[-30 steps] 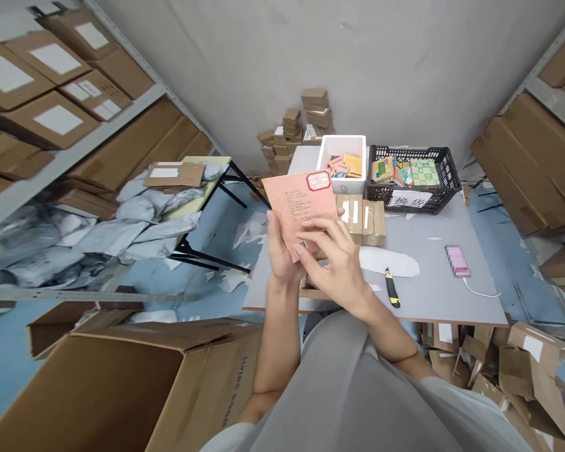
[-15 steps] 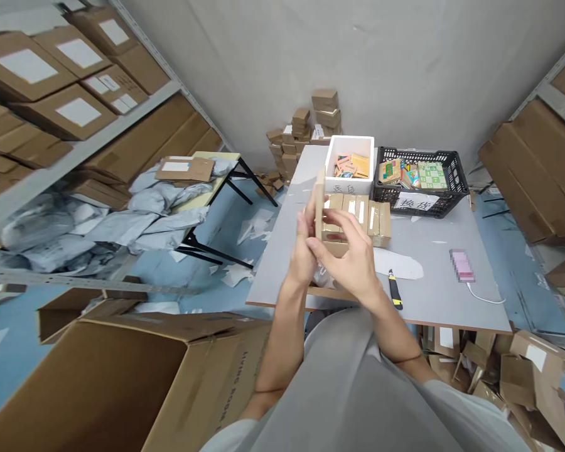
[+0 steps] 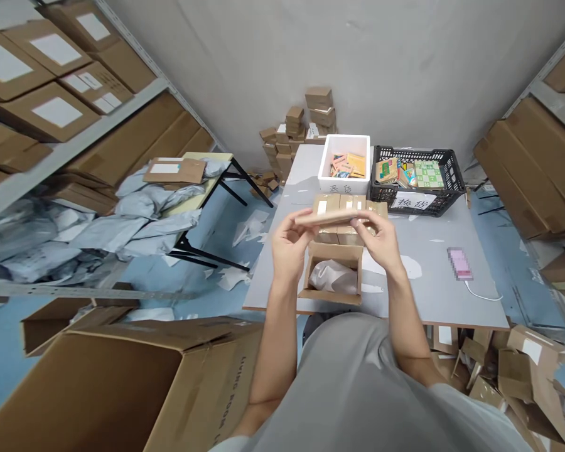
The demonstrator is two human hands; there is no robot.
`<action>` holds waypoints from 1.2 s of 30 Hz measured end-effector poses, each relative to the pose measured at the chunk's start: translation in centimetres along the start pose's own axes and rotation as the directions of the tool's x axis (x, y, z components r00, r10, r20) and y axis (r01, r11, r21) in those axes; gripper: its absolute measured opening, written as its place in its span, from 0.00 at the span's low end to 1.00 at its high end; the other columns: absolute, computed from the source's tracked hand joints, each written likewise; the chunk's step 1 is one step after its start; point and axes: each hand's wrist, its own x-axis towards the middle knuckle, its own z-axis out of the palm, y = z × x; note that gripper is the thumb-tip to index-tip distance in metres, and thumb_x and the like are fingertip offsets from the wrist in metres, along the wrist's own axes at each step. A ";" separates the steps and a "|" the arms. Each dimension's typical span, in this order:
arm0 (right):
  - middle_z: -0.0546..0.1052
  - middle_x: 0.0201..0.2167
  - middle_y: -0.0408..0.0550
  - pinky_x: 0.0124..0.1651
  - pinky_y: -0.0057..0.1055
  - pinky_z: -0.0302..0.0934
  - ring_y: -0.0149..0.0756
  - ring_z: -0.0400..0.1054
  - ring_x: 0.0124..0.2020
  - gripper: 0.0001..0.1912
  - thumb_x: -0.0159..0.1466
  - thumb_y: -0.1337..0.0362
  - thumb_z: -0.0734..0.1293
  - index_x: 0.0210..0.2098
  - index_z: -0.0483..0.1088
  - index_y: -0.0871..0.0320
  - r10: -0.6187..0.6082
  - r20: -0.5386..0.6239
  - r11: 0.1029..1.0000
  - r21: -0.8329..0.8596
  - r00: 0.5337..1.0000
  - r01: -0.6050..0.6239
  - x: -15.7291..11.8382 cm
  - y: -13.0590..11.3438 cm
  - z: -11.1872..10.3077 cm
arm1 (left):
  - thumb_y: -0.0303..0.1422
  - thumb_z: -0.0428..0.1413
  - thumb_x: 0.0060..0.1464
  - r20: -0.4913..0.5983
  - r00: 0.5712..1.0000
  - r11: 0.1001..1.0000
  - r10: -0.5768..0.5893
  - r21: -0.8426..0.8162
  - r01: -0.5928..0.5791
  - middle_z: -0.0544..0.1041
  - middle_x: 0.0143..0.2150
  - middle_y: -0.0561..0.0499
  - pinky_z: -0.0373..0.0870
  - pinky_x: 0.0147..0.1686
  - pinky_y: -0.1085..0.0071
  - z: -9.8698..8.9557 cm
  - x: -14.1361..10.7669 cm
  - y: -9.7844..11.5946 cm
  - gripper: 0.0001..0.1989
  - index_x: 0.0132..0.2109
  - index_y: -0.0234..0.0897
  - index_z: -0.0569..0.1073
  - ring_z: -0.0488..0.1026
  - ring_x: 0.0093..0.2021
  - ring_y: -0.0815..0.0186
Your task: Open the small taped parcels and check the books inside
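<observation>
My left hand [image 3: 288,248] and my right hand [image 3: 381,243] hold a thin flat tan board [image 3: 327,218] by its two ends. It is seen nearly edge-on, and whether it is wood or cardboard I cannot tell. Below it on the grey table [image 3: 433,270] stands an open cardboard box [image 3: 332,298] with a crumpled whitish wrapping [image 3: 334,277] inside. Just behind the board sit several taped small cartons [image 3: 327,204], partly hidden by it. A white sheet [image 3: 409,267] lies beside my right wrist.
A white bin [image 3: 343,185] and a black crate [image 3: 417,201] hold colourful flat items at the table's back. A phone [image 3: 460,263] with a cable lies right. A large open carton [image 3: 216,383] stands left. Grey parcels [image 3: 141,201] cover a side table; boxes fill the shelves.
The board has turned from standing upright to lying level, and my hands have moved apart to its ends. The open box beneath now shows; the box cutter is out of sight.
</observation>
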 end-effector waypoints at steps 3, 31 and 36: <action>0.88 0.38 0.47 0.48 0.40 0.78 0.42 0.81 0.38 0.27 0.65 0.35 0.79 0.44 0.86 0.53 0.260 0.046 0.966 0.000 0.965 -0.260 -3.0 4.1 -0.6 | 0.48 0.78 0.51 0.076 0.938 0.937 -0.338 -0.070 0.343 0.88 0.59 0.39 0.85 0.58 0.55 -1.5 -1.5 -3.8 0.28 0.55 0.39 0.87 0.85 0.60 0.47; 0.82 0.67 0.57 0.76 0.50 0.69 0.50 0.75 0.70 0.22 0.64 0.48 0.80 0.50 0.81 0.54 0.798 -0.206 0.601 0.202 0.566 -0.774 -8.7 16.9 -5.9 | 0.44 0.65 0.68 -0.252 0.744 0.721 -0.619 0.192 0.666 0.83 0.67 0.31 0.70 0.75 0.53 -12.3 -0.2 -12.2 0.21 0.59 0.34 0.80 0.79 0.71 0.49; 0.84 0.61 0.56 0.66 0.43 0.77 0.45 0.81 0.60 0.19 0.68 0.51 0.78 0.52 0.81 0.53 0.936 -0.077 0.352 0.167 0.344 -0.921 -17.3 18.7 -6.8 | 0.46 0.58 0.76 -0.272 0.457 0.436 -0.847 0.137 0.889 0.81 0.68 0.29 0.74 0.70 0.55 -16.1 -7.6 -16.1 0.20 0.59 0.33 0.77 0.80 0.67 0.52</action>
